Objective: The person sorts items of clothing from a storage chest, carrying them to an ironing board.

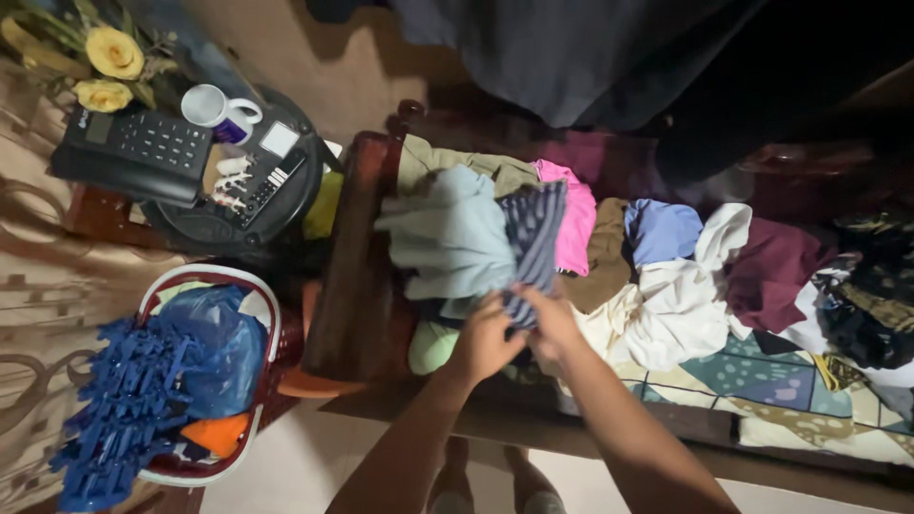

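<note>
A wooden bench with a patterned cushion carries a long heap of loose clothes, spread along its seat so that each piece can be picked off the top. At the bench's near end lies a pale blue-grey garment, draped over the armrest, and just beside it a dark striped cloth stands pulled up from the heap because both hands grip its lower edge. The left hand is closed on that edge, fingers curled; the right hand pinches the same edge, touching the left, so the cloth hangs taut between them above the bench's front rail. Left of the bench, on the floor, a red-rimmed basket holds a blue bag and blue plastic hangers. Beyond it, a small round table bears a black telephone and a white mug.
</note>
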